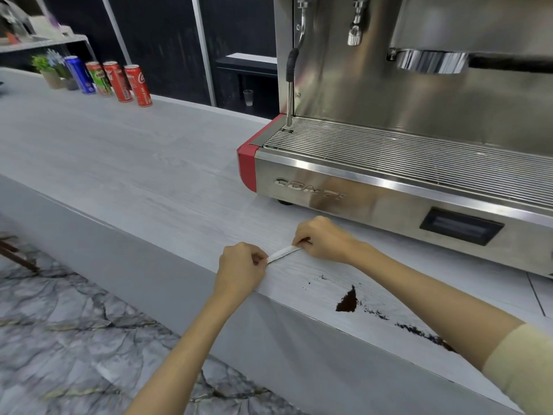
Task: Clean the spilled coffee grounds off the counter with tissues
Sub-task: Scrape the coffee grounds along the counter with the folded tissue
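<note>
A white folded tissue [283, 253] is stretched edge-on between my two hands, just above the pale grey counter [134, 163]. My left hand [241, 267] pinches its near end, close to the counter's front edge. My right hand [323, 238] pinches its far end. Dark coffee grounds [347, 301] lie in a small heap to the right of my hands, near the front edge. A thinner trail of grounds [419, 331] runs on to the right and passes under my right forearm.
A steel espresso machine [389, 193] with a red corner stands just behind my hands, its drip grate and steam wand above. Several drink cans [119, 82] and a small potted plant [49, 70] stand far back left. Marble floor lies below the counter's edge.
</note>
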Motion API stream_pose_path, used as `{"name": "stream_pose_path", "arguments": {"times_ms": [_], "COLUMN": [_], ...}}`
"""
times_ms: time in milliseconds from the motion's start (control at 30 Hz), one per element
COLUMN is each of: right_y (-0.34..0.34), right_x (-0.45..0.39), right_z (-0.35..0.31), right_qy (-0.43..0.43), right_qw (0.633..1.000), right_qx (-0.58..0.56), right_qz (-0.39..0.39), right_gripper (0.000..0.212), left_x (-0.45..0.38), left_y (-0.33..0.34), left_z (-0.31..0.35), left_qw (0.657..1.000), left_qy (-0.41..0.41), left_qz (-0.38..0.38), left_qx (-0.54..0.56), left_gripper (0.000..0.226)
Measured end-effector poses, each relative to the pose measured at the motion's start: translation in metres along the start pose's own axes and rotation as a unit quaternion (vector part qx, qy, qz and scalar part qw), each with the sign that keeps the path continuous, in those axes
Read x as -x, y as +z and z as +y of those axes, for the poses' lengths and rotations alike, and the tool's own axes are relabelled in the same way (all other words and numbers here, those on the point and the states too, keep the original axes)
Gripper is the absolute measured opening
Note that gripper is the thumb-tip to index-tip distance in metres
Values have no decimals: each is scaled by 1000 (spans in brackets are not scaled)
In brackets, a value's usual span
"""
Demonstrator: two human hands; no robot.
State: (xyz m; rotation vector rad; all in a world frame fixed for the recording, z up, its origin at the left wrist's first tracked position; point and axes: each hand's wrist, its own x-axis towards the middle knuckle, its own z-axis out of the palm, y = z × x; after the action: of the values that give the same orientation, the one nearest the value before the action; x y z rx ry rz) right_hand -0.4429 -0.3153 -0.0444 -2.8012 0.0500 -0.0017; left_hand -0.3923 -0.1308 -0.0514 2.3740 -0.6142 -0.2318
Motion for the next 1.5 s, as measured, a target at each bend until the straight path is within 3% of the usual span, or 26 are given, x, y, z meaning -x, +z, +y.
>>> {"name": "stream_pose_path", "arguments": {"times_ms": [733, 867, 1033, 1500], "right_y": [-3, -12, -22, -15], "right_x": [68, 75, 62, 81], "right_z": [11, 12, -1, 10], "right_qy": [5, 14, 15, 26], "right_qw": [1000, 1000, 999, 999], "right_qx": [17, 18, -32, 19], "right_qz": [12, -18, 19, -12], "right_gripper": [22, 24, 20, 27], "left_x": [58, 65, 65, 83], "left_y": [32, 35, 23, 56], "left_z": [37, 44, 42, 60], "left_qw": [999, 1000, 999, 999], "left_qy": [36, 10, -15, -28], "left_qz": [-22, -15, 38, 17], "left_qx": [-20, 4, 30, -11], "left_gripper": [17, 16, 15, 18]}}
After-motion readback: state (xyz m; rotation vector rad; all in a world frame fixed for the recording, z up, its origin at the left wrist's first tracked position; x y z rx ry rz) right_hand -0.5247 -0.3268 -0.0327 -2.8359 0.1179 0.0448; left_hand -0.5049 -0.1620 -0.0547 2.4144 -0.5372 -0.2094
